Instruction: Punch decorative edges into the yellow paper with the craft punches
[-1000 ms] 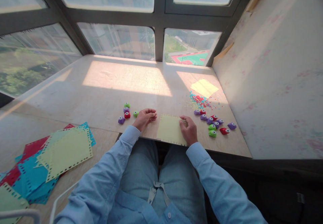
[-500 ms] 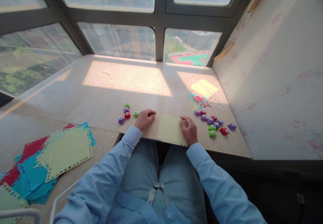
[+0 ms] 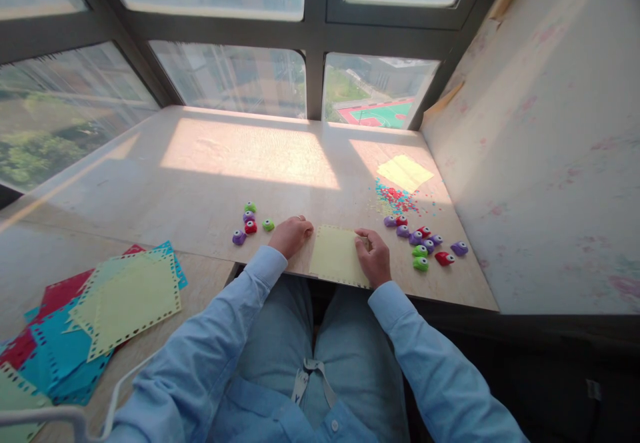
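A pale yellow paper sheet [image 3: 336, 254] with small holes punched along its edges lies at the table's front edge, between my hands. My right hand [image 3: 373, 258] is closed on the sheet's right edge, thumb and curled fingers together. Just left of the sheet, my left hand [image 3: 294, 235] rests with its fingers closed; whatever they hold, if anything, is hidden. Beyond its wrist stand several small craft punches with eye-like tops, among them a green punch [image 3: 268, 224] and a red punch [image 3: 251, 227]. More punches, including a purple punch [image 3: 415, 237], cluster to the right of my right hand.
Punched sheets in yellow, blue and red, such as a pale sheet [image 3: 137, 300], overlap at the left. Paper confetti [image 3: 395, 198] and yellow paper [image 3: 405, 172] lie at the back right. A white tube-like frame [image 3: 75, 416] crosses the lower left corner. A wall [image 3: 550, 163] bounds the right.
My left hand has shifted slightly right, toward the sheet, and its fingers have closed further. My right hand and the sheet stay nearly where they were.
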A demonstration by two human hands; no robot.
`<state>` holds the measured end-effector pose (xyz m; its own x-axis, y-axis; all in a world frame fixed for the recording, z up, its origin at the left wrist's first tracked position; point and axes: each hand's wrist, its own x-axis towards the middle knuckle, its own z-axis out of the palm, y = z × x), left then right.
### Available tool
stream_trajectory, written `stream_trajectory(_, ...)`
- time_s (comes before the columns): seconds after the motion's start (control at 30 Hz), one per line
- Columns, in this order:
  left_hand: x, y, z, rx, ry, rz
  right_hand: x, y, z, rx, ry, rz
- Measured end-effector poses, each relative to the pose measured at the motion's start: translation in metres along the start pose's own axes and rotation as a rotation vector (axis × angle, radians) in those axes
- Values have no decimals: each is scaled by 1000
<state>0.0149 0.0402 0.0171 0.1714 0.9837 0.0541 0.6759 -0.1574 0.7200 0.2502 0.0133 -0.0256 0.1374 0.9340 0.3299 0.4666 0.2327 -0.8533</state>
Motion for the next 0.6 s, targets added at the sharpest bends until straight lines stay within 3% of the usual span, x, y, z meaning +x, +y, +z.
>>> stream_trajectory(0.33, -1, 8, 5, 55, -1, 28, 0, -2, -1, -3, -10, -1)
stream_trajectory(0.6, 2, 8, 11, -234, 33, -135, 0, 0, 0, 6, 2, 2)
